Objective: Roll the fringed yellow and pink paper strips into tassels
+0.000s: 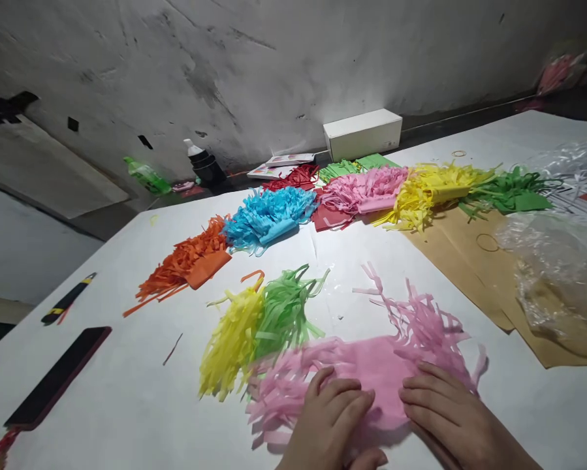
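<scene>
A pink fringed tissue sheet (379,372) lies spread on the white table, its plain middle band between two fringed sides. My left hand (330,418) rests on its left part, fingers apart and slightly curled. On the right part lies my right hand (443,411), its fingers flat and side by side on the paper. Just beyond the left fringe are a yellow tissue bundle (232,339) and a light green one (286,310), the green partly under the pink strips.
Across the back lie orange (190,258), blue (271,219), pink (364,189), yellow (435,189) and green (516,189) bundles. A phone (61,375) and a cutter (68,299) sit left. Brown paper (462,261) and clear plastic (562,281) lie right, a white box (364,134) behind.
</scene>
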Action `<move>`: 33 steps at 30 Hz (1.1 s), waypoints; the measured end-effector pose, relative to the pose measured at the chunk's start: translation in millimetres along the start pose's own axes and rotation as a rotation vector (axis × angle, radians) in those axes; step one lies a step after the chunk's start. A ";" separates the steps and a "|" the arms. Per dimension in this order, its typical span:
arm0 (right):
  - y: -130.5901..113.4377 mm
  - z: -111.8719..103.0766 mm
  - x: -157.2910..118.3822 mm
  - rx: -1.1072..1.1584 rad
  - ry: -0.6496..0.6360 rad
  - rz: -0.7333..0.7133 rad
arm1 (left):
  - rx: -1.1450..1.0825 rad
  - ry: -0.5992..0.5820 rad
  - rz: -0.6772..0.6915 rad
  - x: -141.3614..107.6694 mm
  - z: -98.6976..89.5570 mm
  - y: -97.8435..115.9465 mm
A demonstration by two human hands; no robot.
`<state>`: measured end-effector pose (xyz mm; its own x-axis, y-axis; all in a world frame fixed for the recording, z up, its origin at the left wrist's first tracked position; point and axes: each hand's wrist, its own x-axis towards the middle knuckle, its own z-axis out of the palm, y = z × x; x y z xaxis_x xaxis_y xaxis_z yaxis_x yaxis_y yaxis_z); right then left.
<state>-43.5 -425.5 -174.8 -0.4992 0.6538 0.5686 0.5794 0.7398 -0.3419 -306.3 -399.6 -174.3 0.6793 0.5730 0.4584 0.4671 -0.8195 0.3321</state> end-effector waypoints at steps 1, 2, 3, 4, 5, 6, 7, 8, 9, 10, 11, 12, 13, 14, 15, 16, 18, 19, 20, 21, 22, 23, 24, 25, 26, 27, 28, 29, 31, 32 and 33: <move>-1.5 1.2 2.0 0.016 0.029 0.011 | 0.026 0.058 -0.011 -1.1 5.4 2.6; -3.1 2.7 3.9 0.029 0.046 0.020 | 0.050 0.109 -0.023 -1.2 10.3 5.7; -4.9 4.3 5.4 0.040 0.051 0.035 | 0.071 0.145 -0.038 -0.5 14.3 8.8; -6.6 6.0 6.7 0.050 0.045 0.052 | 0.088 0.168 -0.052 0.8 17.2 11.8; -8.2 7.7 7.6 0.059 0.039 0.065 | 0.101 0.172 -0.060 2.6 19.0 14.2; -9.6 9.2 8.3 0.067 0.041 0.077 | 0.109 0.158 -0.063 4.4 19.8 15.8; -10.7 10.2 8.8 0.072 0.048 0.087 | 0.109 0.148 -0.057 6.0 19.8 16.7; -11.5 10.4 9.3 0.075 0.063 0.103 | 0.102 0.165 -0.049 7.2 19.4 16.8; -11.9 9.5 9.8 0.079 0.082 0.118 | 0.086 0.185 -0.044 7.9 18.5 16.3; -11.9 7.5 10.4 0.083 0.086 0.122 | 0.062 0.188 -0.041 8.1 17.4 15.7; -11.7 4.5 10.9 0.084 0.073 0.121 | 0.032 0.173 -0.049 7.9 16.0 15.2; -11.2 0.7 11.3 0.080 0.047 0.118 | -0.001 0.144 -0.070 7.5 14.3 15.0; -10.6 -3.4 11.5 0.065 0.021 0.107 | -0.031 0.107 -0.094 7.1 12.6 15.2; -9.9 -7.1 11.3 0.034 0.011 0.091 | -0.054 0.066 -0.115 6.7 10.8 15.9; -9.4 -9.9 10.7 -0.009 0.014 0.073 | -0.070 0.040 -0.132 6.4 9.2 16.7; -9.1 -11.5 9.8 -0.061 0.027 0.063 | -0.078 0.034 -0.145 6.2 7.8 17.5; -9.2 -10.4 7.5 -0.162 0.039 0.011 | -0.076 0.022 -0.152 6.2 5.7 18.1; -9.4 -8.0 6.4 -0.202 0.040 -0.010 | -0.073 0.009 -0.144 6.3 5.1 17.7; -9.5 -4.7 5.6 -0.229 0.047 -0.022 | -0.072 -0.008 -0.143 6.5 4.8 16.7; -9.5 -1.1 5.2 -0.247 0.055 -0.038 | -0.073 -0.024 -0.141 6.6 4.7 15.4; -9.2 2.4 5.1 -0.261 0.063 -0.048 | -0.074 -0.040 -0.144 6.6 4.8 13.9; -8.6 5.5 5.5 -0.266 0.078 -0.044 | -0.073 -0.055 -0.153 6.6 5.1 12.4; -7.9 7.7 6.2 -0.258 0.090 -0.026 | -0.072 -0.073 -0.168 6.5 5.5 11.1; -7.2 9.2 7.3 -0.234 0.089 -0.001 | -0.073 -0.090 -0.181 6.3 5.9 10.2; -6.5 10.0 8.6 -0.195 0.073 0.026 | -0.077 -0.093 -0.189 6.2 6.1 9.6; -5.8 10.3 9.9 -0.150 0.060 0.073 | -0.085 -0.081 -0.196 6.4 6.0 9.2; -5.1 10.4 11.0 -0.105 0.050 0.121 | -0.096 -0.075 -0.211 7.1 5.2 9.2; -4.4 10.6 11.9 -0.069 0.036 0.161 | -0.107 -0.084 -0.242 8.8 3.8 9.2; -2.9 12.1 12.3 -0.043 0.012 0.240 | -0.109 -0.150 -0.354 16.0 -1.1 9.1; -2.1 13.4 11.8 -0.046 0.012 0.271 | -0.096 -0.215 -0.428 21.8 -4.2 8.6; -1.2 15.1 11.0 -0.058 0.019 0.295 | -0.073 -0.293 -0.497 28.8 -7.3 7.7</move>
<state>-59.5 -416.8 -179.5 -0.2920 0.8360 0.4647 0.7341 0.5073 -0.4514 -287.2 -389.3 -152.5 0.5212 0.8533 -0.0110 0.7370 -0.4436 0.5099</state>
